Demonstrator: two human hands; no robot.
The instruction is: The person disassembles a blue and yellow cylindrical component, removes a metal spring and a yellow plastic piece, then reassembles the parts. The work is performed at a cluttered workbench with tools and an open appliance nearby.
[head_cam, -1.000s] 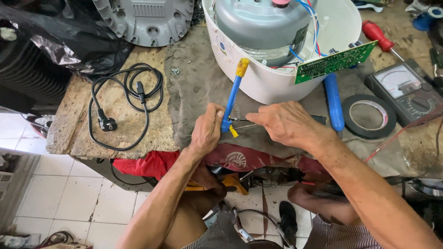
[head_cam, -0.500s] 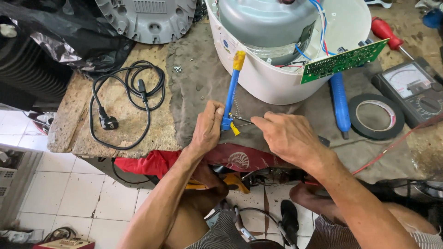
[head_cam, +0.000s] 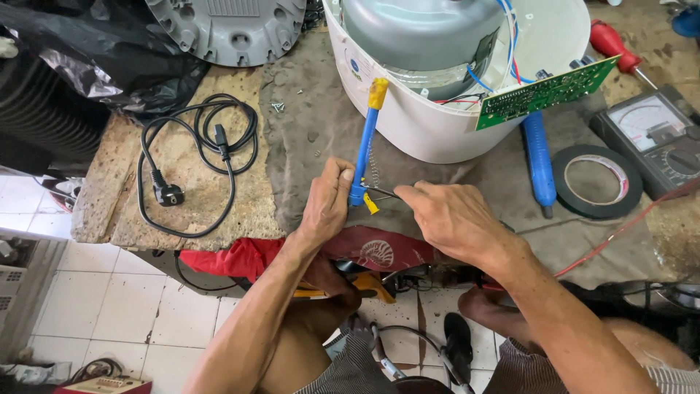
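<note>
My left hand (head_cam: 328, 206) is curled shut around the lower end of the blue tool (head_cam: 364, 149), a slim rod with a yellow cap at its far tip and a small yellow tab by my thumb; the tool lies on the grey cloth (head_cam: 306, 131) and slants up toward the white appliance shell (head_cam: 408, 109), its yellow tip just touching the shell's near wall. My right hand (head_cam: 452, 219) sits just right of the tool's lower end, fingers pressed together in a pinch on a thin dark wire (head_cam: 380, 192) that runs from my fingertips to the tool's base; what lies under my palm I cannot tell. A short coil spring (head_cam: 374, 166) lies on the cloth right beside the tool's shaft. Inside the shell sits a grey metal drum (head_cam: 415, 33), and a green circuit board (head_cam: 547, 91) hangs over the shell's right rim on coloured leads. Right of the shell, on the same cloth, lie a second blue tool (head_cam: 538, 160), a roll of black tape (head_cam: 596, 181), a meter with a dial face (head_cam: 649, 138) and a red-handled screwdriver (head_cam: 611, 42). Left of the shell, on the bare wooden part of the desk (head_cam: 109, 211), a black power cord (head_cam: 197, 157) lies coiled, with a grey round vented cover (head_cam: 226, 29) behind it and a few loose screws (head_cam: 278, 107) between cord and shell.
</note>
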